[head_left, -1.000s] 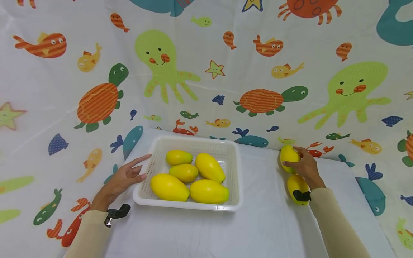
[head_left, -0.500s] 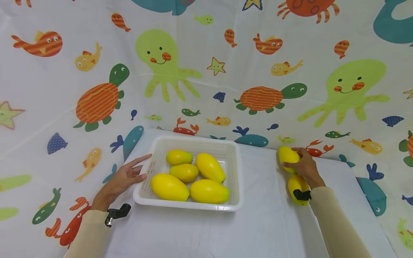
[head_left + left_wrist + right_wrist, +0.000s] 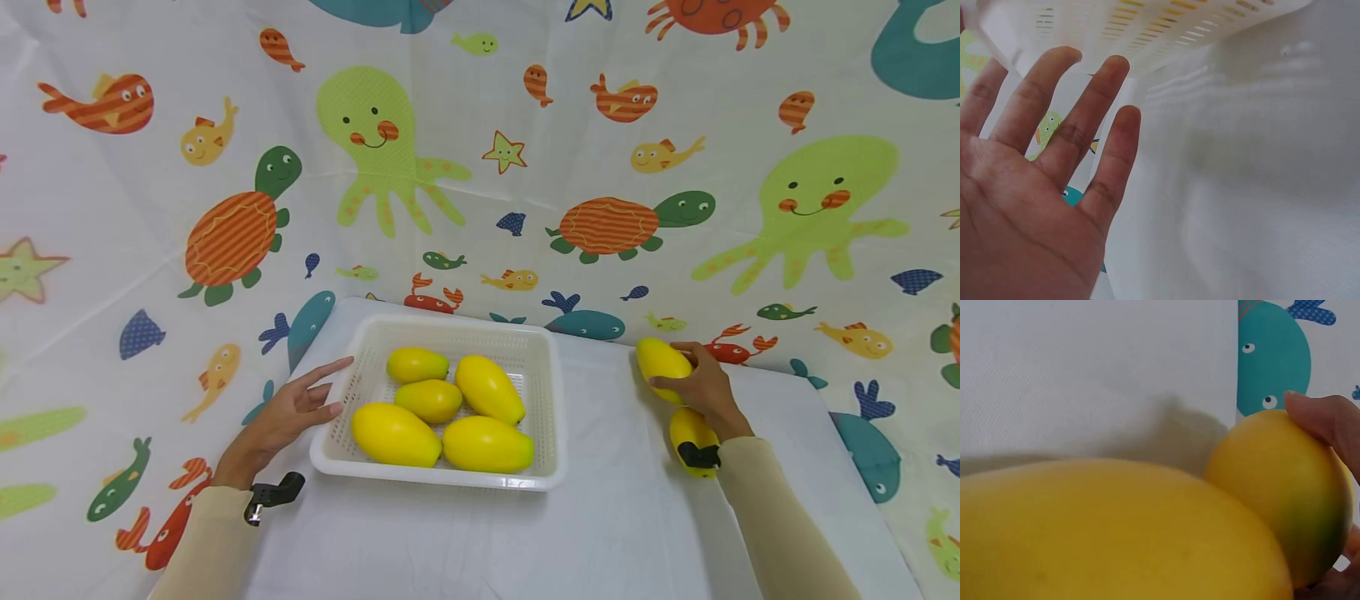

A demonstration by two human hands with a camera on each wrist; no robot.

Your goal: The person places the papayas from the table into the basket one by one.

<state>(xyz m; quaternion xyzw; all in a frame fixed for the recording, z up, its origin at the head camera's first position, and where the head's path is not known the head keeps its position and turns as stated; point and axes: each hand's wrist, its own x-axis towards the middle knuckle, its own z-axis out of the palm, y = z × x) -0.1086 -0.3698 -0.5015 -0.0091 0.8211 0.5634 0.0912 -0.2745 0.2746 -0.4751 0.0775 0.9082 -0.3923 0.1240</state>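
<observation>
My right hand (image 3: 707,385) grips a yellow papaya (image 3: 662,367) at the back right of the table, thumb on its near side and fingers behind. In the right wrist view, that papaya (image 3: 1279,487) has a greenish end, and a finger reaches over its top. A second papaya (image 3: 692,433) lies just below it, partly hidden by the black wrist mount; it fills the front of the right wrist view. My left hand (image 3: 288,417) is spread beside the left wall of a white plastic basket (image 3: 551,400), fingertips right at the rim. The palm (image 3: 1022,212) shows no object in it.
Inside the basket lie several yellow papayas, among them a large one (image 3: 395,435) at front left and another (image 3: 489,397) towards the back right. White cloth (image 3: 600,517) covers the table. A sea-animal curtain (image 3: 510,100) rises behind it and along the sides.
My right hand has shifted the gripped papaya slightly left and tilted it, with its top end leaning left. The left hand, the basket and the second papaya stay practically in place.
</observation>
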